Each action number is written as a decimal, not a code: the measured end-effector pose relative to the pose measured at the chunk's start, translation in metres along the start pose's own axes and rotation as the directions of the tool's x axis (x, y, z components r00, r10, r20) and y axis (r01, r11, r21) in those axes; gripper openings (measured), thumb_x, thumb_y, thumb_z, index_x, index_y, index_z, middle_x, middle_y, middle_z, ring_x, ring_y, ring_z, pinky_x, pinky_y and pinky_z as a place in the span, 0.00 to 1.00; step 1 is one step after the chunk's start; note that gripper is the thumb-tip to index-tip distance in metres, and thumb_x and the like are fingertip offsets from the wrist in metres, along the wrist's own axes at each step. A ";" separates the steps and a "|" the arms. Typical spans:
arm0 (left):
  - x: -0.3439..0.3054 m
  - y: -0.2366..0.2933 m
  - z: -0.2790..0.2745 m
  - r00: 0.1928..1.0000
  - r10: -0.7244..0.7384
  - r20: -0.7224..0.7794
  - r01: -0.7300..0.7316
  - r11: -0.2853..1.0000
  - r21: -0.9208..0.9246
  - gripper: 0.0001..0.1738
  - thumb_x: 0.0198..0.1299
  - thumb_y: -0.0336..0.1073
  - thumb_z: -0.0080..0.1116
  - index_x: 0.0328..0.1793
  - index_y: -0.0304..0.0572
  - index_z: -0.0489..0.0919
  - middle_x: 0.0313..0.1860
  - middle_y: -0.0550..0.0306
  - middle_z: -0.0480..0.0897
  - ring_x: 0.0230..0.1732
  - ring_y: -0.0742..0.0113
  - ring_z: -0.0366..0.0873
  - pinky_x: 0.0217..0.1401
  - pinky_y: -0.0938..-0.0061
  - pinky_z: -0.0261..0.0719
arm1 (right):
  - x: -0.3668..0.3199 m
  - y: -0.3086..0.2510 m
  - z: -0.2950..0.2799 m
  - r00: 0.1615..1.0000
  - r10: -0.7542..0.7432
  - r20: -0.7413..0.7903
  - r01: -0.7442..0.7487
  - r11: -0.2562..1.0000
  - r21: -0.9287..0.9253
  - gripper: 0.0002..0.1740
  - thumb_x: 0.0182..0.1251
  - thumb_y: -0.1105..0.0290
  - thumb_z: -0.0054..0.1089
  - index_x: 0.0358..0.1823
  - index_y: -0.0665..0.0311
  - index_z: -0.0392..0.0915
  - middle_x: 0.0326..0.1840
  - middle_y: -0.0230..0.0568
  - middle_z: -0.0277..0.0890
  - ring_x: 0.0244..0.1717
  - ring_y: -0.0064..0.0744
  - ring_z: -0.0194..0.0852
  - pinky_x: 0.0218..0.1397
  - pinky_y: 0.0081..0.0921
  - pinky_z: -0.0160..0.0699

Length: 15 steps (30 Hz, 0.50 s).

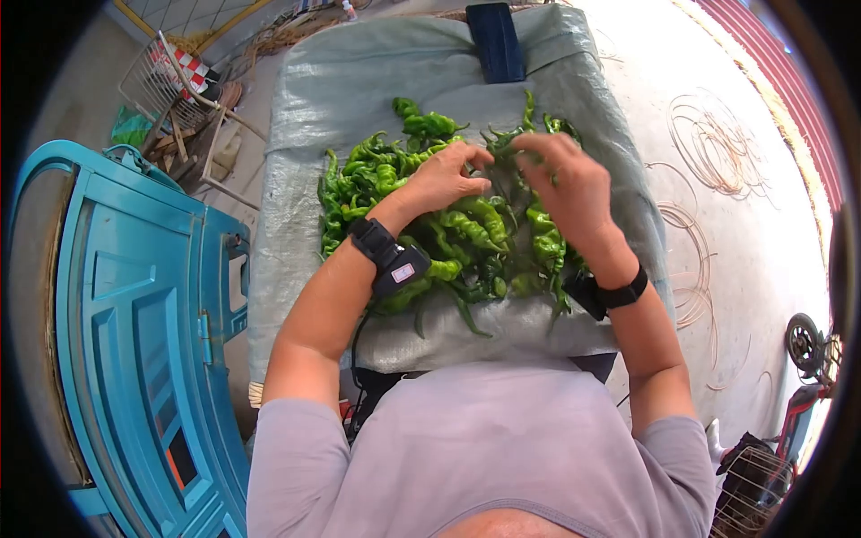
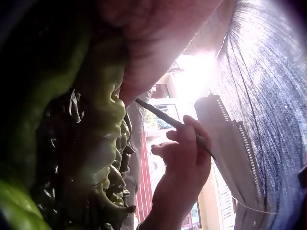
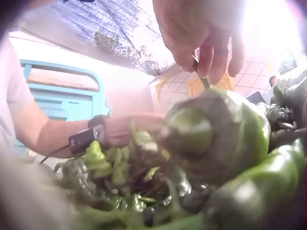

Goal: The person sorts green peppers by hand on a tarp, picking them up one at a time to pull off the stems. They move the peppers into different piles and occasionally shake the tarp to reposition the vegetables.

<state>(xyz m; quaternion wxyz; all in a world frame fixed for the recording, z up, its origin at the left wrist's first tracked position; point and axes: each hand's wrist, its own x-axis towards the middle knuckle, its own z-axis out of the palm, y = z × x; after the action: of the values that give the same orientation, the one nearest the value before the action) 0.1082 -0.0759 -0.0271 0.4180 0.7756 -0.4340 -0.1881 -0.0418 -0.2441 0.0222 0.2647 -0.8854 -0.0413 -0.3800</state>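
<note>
A thin dark green chili pepper (image 2: 163, 116) is pinched in my right hand (image 2: 180, 158), as the left wrist view shows. In the head view that right hand (image 1: 571, 188) is over the right part of a heap of green peppers (image 1: 471, 224). My left hand (image 1: 446, 175) is over the middle of the heap with its thumb and forefinger bent, the tips apart. Near the left hand (image 2: 153, 38), the pepper's far end overlaps the palm's edge; I cannot tell whether the left fingers hold it. In the right wrist view a green stem (image 3: 205, 80) shows below the right fingertips.
Under the heap lies a grey-green woven sheet (image 1: 350, 85) over the work surface. A dark blue flat object (image 1: 496, 43) rests at its far edge. To the left stands a blue metal vehicle body (image 1: 134, 296). Coiled wire (image 1: 717, 143) lies on the floor at right.
</note>
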 end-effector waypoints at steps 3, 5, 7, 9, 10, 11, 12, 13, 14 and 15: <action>0.003 0.006 -0.007 0.967 -0.098 0.235 0.054 0.981 0.187 0.20 0.62 0.47 0.67 0.54 0.43 0.85 0.45 0.57 0.86 0.44 0.68 0.81 0.50 0.71 0.78 | 0.003 0.009 -0.014 0.978 0.204 -0.032 -0.205 0.977 -0.055 0.14 0.65 0.65 0.66 0.51 0.52 0.81 0.46 0.39 0.82 0.42 0.42 0.82 0.44 0.35 0.79; 0.010 0.006 -0.006 0.943 -0.119 0.312 0.029 0.960 0.279 0.22 0.63 0.49 0.65 0.57 0.43 0.85 0.50 0.53 0.86 0.49 0.63 0.82 0.53 0.68 0.78 | -0.004 0.021 -0.019 0.978 0.207 0.032 -0.191 0.943 -0.271 0.17 0.63 0.63 0.67 0.53 0.52 0.80 0.50 0.40 0.81 0.52 0.42 0.80 0.54 0.38 0.77; 0.017 0.008 -0.005 0.911 -0.133 0.389 -0.021 0.929 0.369 0.24 0.63 0.51 0.64 0.59 0.44 0.84 0.54 0.51 0.86 0.53 0.58 0.82 0.55 0.66 0.78 | -0.017 0.024 -0.022 0.985 0.167 0.042 -0.146 0.941 -0.306 0.20 0.62 0.62 0.68 0.55 0.52 0.79 0.55 0.40 0.79 0.60 0.43 0.74 0.62 0.40 0.71; 0.021 0.011 -0.007 0.873 -0.146 0.465 -0.093 0.887 0.453 0.27 0.62 0.52 0.64 0.61 0.44 0.83 0.56 0.50 0.86 0.55 0.54 0.82 0.57 0.64 0.78 | -0.029 0.019 -0.025 0.989 0.143 0.030 -0.123 0.926 -0.357 0.20 0.60 0.63 0.68 0.55 0.53 0.80 0.61 0.38 0.76 0.65 0.43 0.70 0.68 0.41 0.65; 0.020 0.018 -0.005 0.858 -0.212 0.468 -0.060 0.864 0.501 0.28 0.61 0.52 0.65 0.62 0.43 0.82 0.56 0.49 0.86 0.56 0.53 0.82 0.57 0.63 0.78 | -0.033 0.014 -0.027 0.991 0.131 0.012 -0.119 0.928 -0.353 0.20 0.60 0.63 0.68 0.54 0.54 0.80 0.60 0.38 0.76 0.65 0.44 0.70 0.67 0.41 0.65; 0.020 0.026 -0.001 0.839 -0.277 0.468 -0.028 0.837 0.547 0.30 0.60 0.52 0.66 0.64 0.43 0.81 0.56 0.48 0.85 0.57 0.53 0.82 0.58 0.62 0.78 | -0.038 0.011 -0.027 0.993 0.120 -0.005 -0.115 0.930 -0.349 0.19 0.60 0.63 0.68 0.54 0.54 0.80 0.60 0.38 0.77 0.65 0.44 0.70 0.67 0.41 0.65; 0.021 0.034 0.003 0.818 -0.341 0.463 0.002 0.806 0.591 0.31 0.60 0.51 0.67 0.65 0.42 0.80 0.56 0.48 0.85 0.58 0.52 0.81 0.58 0.61 0.78 | -0.043 0.007 -0.028 0.994 0.110 -0.023 -0.111 0.932 -0.345 0.19 0.60 0.64 0.68 0.53 0.54 0.80 0.59 0.39 0.77 0.65 0.44 0.70 0.67 0.41 0.65; 0.025 0.041 0.004 0.782 -0.401 0.477 0.051 0.804 0.592 0.34 0.56 0.50 0.69 0.66 0.39 0.78 0.56 0.47 0.85 0.57 0.55 0.81 0.57 0.61 0.78 | -0.047 0.002 -0.028 0.996 0.083 -0.033 -0.089 0.944 -0.318 0.16 0.60 0.66 0.68 0.51 0.54 0.81 0.56 0.38 0.79 0.63 0.44 0.71 0.65 0.40 0.67; 0.028 0.040 0.005 0.794 -0.391 0.466 0.056 0.810 0.584 0.33 0.55 0.48 0.70 0.65 0.41 0.78 0.56 0.49 0.85 0.56 0.53 0.81 0.57 0.60 0.78 | -0.053 -0.001 -0.027 0.996 0.081 -0.030 -0.087 0.951 -0.297 0.16 0.60 0.67 0.68 0.50 0.54 0.81 0.55 0.38 0.79 0.62 0.44 0.72 0.64 0.40 0.67; 0.029 0.034 0.007 0.804 -0.381 0.456 0.060 0.815 0.577 0.33 0.53 0.46 0.71 0.65 0.42 0.78 0.56 0.50 0.85 0.55 0.52 0.82 0.57 0.60 0.79 | -0.059 -0.005 -0.026 0.996 0.080 -0.026 -0.084 0.957 -0.277 0.15 0.60 0.67 0.68 0.50 0.55 0.81 0.54 0.38 0.80 0.62 0.44 0.72 0.63 0.40 0.68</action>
<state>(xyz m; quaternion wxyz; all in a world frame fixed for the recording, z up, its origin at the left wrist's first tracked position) 0.1023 -0.1131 -0.0010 0.0150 0.8192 -0.4729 -0.3241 -0.1017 -0.2455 -0.0021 0.1539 -0.9118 0.0512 -0.3772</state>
